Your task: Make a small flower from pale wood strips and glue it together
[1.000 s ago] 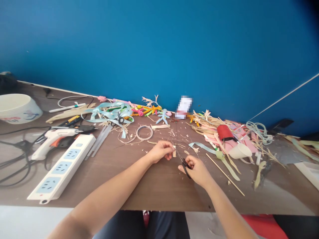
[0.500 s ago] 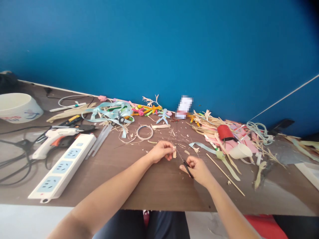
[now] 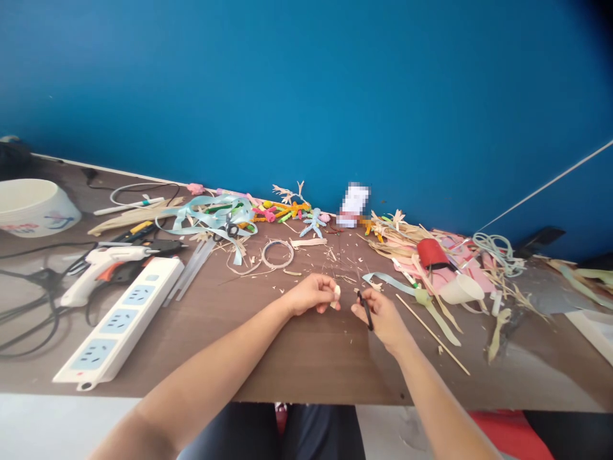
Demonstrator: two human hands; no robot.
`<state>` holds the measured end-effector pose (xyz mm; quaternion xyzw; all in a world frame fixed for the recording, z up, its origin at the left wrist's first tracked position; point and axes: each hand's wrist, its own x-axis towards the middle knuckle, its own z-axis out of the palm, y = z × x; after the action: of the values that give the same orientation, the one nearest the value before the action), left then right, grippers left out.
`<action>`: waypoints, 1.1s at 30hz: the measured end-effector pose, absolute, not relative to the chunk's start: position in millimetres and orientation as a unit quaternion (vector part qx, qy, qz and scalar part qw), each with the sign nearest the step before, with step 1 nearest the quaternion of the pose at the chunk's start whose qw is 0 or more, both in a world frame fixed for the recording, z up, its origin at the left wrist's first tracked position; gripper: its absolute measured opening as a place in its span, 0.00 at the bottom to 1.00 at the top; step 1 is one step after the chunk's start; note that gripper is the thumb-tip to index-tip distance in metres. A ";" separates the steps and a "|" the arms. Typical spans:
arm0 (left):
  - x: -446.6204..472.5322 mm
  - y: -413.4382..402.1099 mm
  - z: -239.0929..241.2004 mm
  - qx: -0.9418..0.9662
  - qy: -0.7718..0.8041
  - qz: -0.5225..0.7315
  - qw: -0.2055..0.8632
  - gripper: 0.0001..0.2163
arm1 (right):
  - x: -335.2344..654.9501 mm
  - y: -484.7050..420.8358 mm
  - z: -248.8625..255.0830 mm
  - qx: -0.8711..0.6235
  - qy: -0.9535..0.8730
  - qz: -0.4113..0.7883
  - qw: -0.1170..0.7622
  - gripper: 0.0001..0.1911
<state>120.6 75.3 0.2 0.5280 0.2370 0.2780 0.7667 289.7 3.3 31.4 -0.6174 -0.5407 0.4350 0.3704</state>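
Between its thumb and fingers, my left hand (image 3: 313, 295) pinches a small pale strip piece (image 3: 337, 292) above the middle of the table. Just to its right, my right hand (image 3: 380, 313) has its fingers in the black handles of a pair of scissors (image 3: 366, 312). The scissors' blades are hard to make out and stand apart from the strip. Small pale clippings (image 3: 342, 271) lie scattered on the brown table (image 3: 297, 358) beyond both hands.
A white power strip (image 3: 119, 322) and a white glue gun (image 3: 108, 268) lie to the left, by a white tub (image 3: 38, 207). Light blue ribbon (image 3: 201, 214) and a ring coil (image 3: 278, 254) sit farther back. At right are pale strips (image 3: 397, 236), a red spool (image 3: 432, 254) and a thin stick (image 3: 433, 335).
My right hand has drawn back slightly to the right, moving the scissors away from the strip. In my left hand, the pale piece has turned and shows a different side.
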 end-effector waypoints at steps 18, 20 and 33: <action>122.6 76.5 -0.2 0.488 0.299 0.322 0.754 0.05 | 264.5 19.1 23.1 -0.586 -0.522 0.422 0.454 0.15; 121.9 77.9 -0.3 0.454 0.296 0.336 0.771 0.06 | 267.7 14.5 25.9 -0.583 -0.528 0.465 0.406 0.14; 119.6 78.4 3.2 0.411 0.270 0.353 0.796 0.08 | 279.6 -5.3 18.3 -0.606 -0.537 0.519 0.273 0.15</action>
<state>119.6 78.4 3.2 0.4107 0.2703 0.3534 0.7958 279.6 -5.3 18.3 -0.6059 -0.5374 0.5189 0.2735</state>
